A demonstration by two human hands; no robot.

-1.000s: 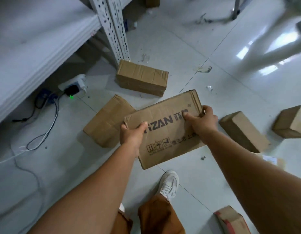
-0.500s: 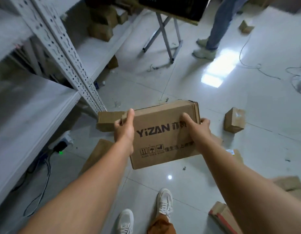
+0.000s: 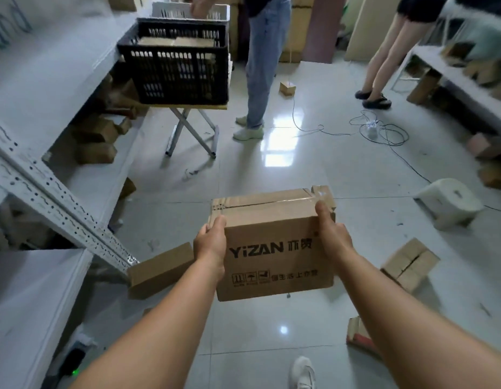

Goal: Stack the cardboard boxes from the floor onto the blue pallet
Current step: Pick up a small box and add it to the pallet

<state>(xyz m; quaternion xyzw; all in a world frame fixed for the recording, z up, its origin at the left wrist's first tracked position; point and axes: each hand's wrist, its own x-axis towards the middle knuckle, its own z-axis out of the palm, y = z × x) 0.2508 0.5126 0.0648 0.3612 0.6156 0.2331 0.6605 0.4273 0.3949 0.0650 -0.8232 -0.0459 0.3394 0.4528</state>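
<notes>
Cardboard YiZAN box (image 3: 274, 248) now lifted off floor, clamped between left hand (image 3: 211, 245) and right hand (image 3: 332, 234); view swung up. Pallet unseen; loose box (image 3: 409, 263) at three o'clock.

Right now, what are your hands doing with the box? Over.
Left hand, right hand grip the YIZAN box, off the floor. No pallet in view. Cables, stool ahead.

A stockroom or small warehouse is showing here. Left of the hands, grey perforated steel shelving (image 3: 55, 197) is holding cardboard boxes (image 3: 96, 153); more cartons (image 3: 409, 263) are lying on the glossy tiled floor (image 3: 313, 169) to the right. Ahead, a black plastic crate (image 3: 176, 66) is sitting on a folding stand (image 3: 190, 133), and cables (image 3: 384, 133) are trailing across the tiles.
</notes>
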